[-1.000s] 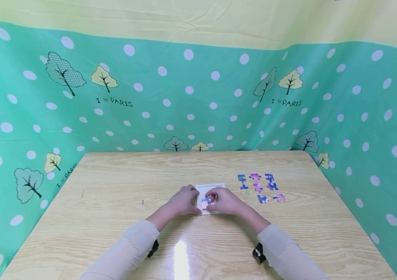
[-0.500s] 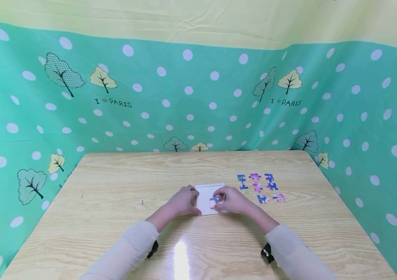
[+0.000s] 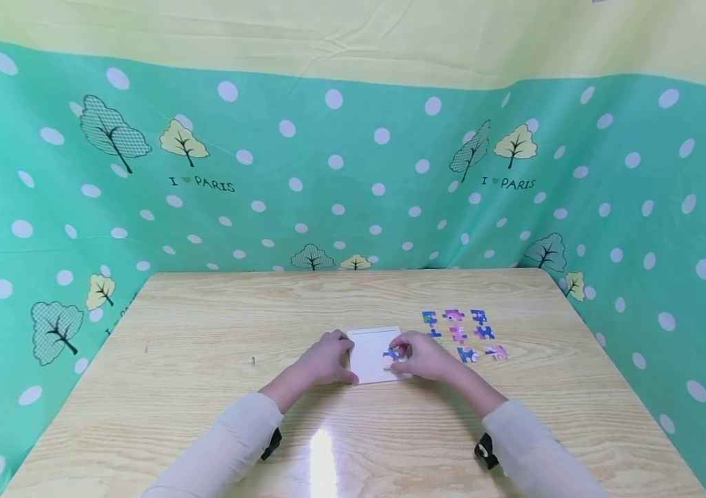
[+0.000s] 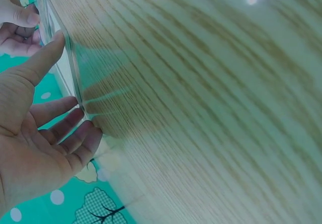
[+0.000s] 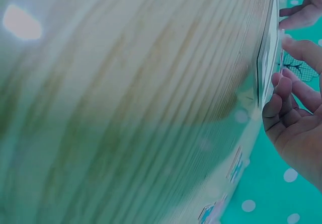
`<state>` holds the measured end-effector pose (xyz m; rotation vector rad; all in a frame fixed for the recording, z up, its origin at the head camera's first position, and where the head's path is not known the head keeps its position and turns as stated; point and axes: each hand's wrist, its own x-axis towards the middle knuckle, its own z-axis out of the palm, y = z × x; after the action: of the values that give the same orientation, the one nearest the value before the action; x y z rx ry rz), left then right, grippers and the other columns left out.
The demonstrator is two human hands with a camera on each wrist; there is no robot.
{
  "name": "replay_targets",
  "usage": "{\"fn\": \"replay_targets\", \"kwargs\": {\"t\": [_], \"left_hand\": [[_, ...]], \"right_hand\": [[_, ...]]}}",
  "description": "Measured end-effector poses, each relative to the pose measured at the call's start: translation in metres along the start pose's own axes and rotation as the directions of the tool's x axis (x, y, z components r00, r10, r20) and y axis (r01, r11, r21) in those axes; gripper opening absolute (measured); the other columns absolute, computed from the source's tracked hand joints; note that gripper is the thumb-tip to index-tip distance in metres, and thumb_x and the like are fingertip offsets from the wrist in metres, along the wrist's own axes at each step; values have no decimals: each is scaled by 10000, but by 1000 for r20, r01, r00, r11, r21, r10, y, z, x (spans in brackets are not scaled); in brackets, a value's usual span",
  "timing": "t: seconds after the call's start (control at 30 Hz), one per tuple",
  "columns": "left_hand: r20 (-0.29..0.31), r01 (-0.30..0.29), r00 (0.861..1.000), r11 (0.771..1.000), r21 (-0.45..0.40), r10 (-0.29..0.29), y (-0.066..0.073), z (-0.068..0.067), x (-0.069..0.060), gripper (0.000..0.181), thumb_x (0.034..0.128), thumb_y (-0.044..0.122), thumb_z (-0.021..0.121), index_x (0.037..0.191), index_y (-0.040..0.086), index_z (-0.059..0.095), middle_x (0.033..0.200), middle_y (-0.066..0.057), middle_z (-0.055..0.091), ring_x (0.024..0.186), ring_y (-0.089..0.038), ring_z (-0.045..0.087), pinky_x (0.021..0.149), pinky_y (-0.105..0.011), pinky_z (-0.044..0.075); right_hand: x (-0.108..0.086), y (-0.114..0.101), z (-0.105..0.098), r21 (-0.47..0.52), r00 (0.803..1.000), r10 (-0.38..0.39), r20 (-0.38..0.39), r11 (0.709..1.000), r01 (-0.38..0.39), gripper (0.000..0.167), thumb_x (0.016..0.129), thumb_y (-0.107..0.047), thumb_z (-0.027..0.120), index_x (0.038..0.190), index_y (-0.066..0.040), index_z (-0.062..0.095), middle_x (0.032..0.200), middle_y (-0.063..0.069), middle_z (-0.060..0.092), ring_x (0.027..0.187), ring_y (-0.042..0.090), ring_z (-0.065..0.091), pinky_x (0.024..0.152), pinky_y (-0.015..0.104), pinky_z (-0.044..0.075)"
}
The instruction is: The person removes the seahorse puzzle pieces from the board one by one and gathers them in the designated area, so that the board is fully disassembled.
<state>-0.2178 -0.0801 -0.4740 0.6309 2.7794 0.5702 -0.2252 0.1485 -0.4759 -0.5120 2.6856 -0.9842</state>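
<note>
A flat white puzzle tray (image 3: 367,356) lies on the table. My left hand (image 3: 324,358) holds its left side; in the left wrist view the thumb and fingertips of that left hand (image 4: 48,128) touch the tray's edge (image 4: 75,85). Over the tray's right part, my right hand (image 3: 426,355) pinches a blue and pale jigsaw piece (image 3: 389,359) between thumb and fingers. The right wrist view shows this jigsaw piece (image 5: 283,48) edge-on, so whether it touches the tray surface I cannot tell. The right hand covers the tray's right edge.
Several loose pink and blue jigsaw pieces (image 3: 457,334) lie in rough rows right of the tray. A tiny dark object (image 3: 253,360) sits on the wooden table (image 3: 203,311) to the left. A green dotted curtain (image 3: 353,180) stands behind and at both sides.
The right hand has slid rightward across the tray with the jigsaw piece, from near the middle to the right part. The left hand and tray have stayed in place.
</note>
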Motion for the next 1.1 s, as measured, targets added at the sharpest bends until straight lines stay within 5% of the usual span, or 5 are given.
{"fn": "replay_targets", "kwargs": {"t": [0.7,1.1], "left_hand": [[-1,-16,1000,1000,-4,16,0,-1,-2,724,714,380,793,1264,-20,544,1311,-159,491,1192,-318,455,995,-413,431],[-2,-7,1000,1000,-10,7,0,-1,-3,728,707,374,797,1265,-17,541,1314,-160,489,1197,-321,455,1001,-419,428]], "right_hand": [[-10,14,-13,33,998,67,-11,997,-67,392,744,-160,772,1090,-29,644,862,10,587,767,130,508,595,223,460],[-16,25,-21,-15,999,36,-25,999,-36,413,746,-216,771,1091,-24,648,845,0,589,747,124,504,590,216,450]]}}
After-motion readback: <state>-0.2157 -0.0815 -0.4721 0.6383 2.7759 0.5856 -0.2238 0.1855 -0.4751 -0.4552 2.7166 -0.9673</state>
